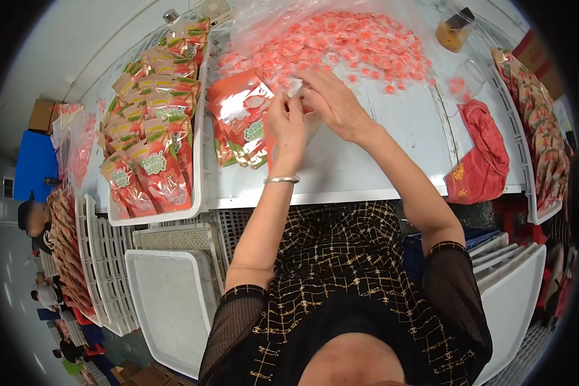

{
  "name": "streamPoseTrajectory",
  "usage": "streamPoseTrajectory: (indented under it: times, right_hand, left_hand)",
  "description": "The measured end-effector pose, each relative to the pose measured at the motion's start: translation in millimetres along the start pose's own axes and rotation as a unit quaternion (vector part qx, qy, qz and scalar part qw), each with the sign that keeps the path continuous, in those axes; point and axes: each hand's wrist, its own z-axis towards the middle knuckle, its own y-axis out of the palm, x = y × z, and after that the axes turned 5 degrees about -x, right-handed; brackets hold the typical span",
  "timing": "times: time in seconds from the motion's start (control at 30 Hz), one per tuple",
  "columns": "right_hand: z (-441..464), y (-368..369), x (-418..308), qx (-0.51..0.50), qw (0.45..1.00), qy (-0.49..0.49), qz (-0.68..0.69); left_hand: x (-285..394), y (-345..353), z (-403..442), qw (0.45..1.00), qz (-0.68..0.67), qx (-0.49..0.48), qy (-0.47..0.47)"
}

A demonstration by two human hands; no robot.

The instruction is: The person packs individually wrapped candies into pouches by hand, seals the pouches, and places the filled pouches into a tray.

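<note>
My left hand (286, 122), with a silver bangle at the wrist, is closed with fingertips pinched on a red pouch, mostly hidden behind the hand and wrist. My right hand (331, 103) is against it at the pouch's upper end, fingers bent inward; what they grip is hidden. Left of my hands lie several flat red printed pouches (238, 106), overlapping on the table. Just beyond my hands spreads a large heap of small wrapped pink-red candies (328, 42) on clear plastic.
Filled pouches stand in rows in a white tray (199, 161) at left; another tray (531, 186) is at far right. A red cloth bag (479, 154) and a clear jar (455, 31) sit on the table's right. Stacked trays (167, 283) lean below. People are at far left.
</note>
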Motion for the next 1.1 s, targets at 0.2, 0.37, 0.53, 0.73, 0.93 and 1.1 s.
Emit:
streamPoseTrajectory:
  times: [0.2, 0.37, 0.53, 0.73, 0.93, 1.1]
  right_hand:
    - [-3, -16, 7, -0.179, 0.972, 0.085, -0.128]
    - [30, -46, 4, -0.051, 0.976, 0.203, 0.062]
    - [29, -43, 13, -0.116, 0.991, 0.032, -0.056]
    - [39, -54, 17, -0.333, 0.941, 0.042, -0.045]
    - [43, -55, 8, -0.389, 0.917, -0.004, -0.094]
    - [22, -57, -14, -0.283, 0.954, 0.036, -0.088]
  left_hand:
    - [31, 9, -7, 0.995, 0.057, -0.010, 0.086]
    - [53, 9, 4, 0.991, 0.062, -0.077, 0.085]
    - [30, 14, 11, 0.995, 0.016, -0.073, 0.072]
    - [24, 17, 7, 0.996, -0.005, -0.090, 0.030]
    - [55, 19, 1, 0.994, 0.033, -0.069, 0.079]
    - [55, 0, 19, 0.991, 0.032, -0.026, 0.124]
